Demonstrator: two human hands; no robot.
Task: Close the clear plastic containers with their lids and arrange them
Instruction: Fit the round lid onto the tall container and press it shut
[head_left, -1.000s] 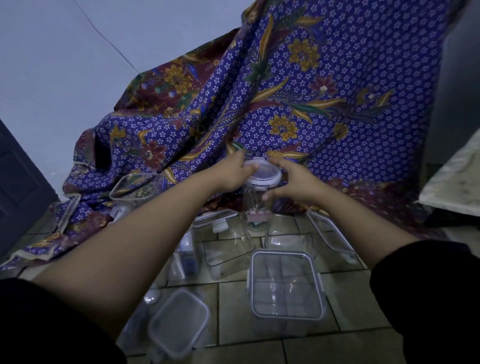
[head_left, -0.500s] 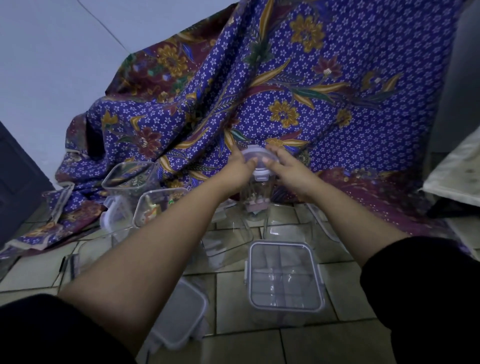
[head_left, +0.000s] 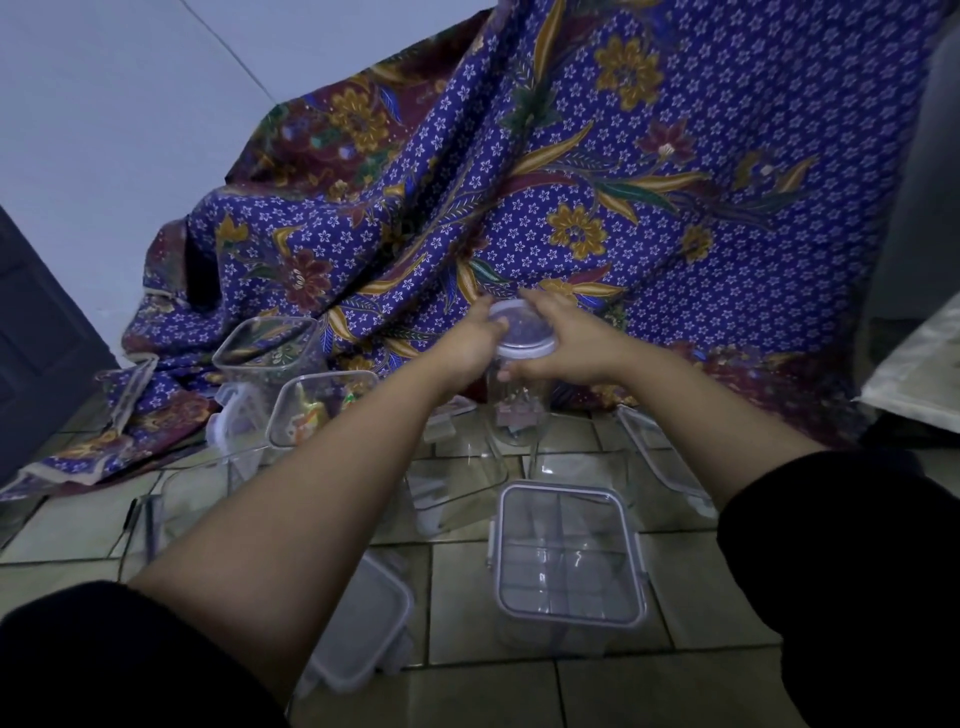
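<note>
1. Left hand (head_left: 470, 347) clasped on the near-left rim of the round translucent white lid (head_left: 522, 329); fingertips curled onto the lid edge, thumb hidden.
2. Right hand (head_left: 563, 343) clasped on the right rim of the same lid, fingers arched over the far edge, thumb pressed beneath the rim against the tall clear plastic jar (head_left: 518, 410).
3. Jar upright on the tiled floor (head_left: 483, 597), directly beneath both sets of fingers; lid seated on its mouth, apparently level. Full seating not confirmable.
4. Recommended: even downward pressure from opposite sides; no one-sided push, to avoid tipping the narrow jar.
5. Recommended: fingertip check around the whole rim for any raised section.
6. Noted nearer than the fingers: square clear container with clip lid (head_left: 569, 558), shut. Left of the fingers: open square clear tubs (head_left: 270, 348), lids pending.
</note>
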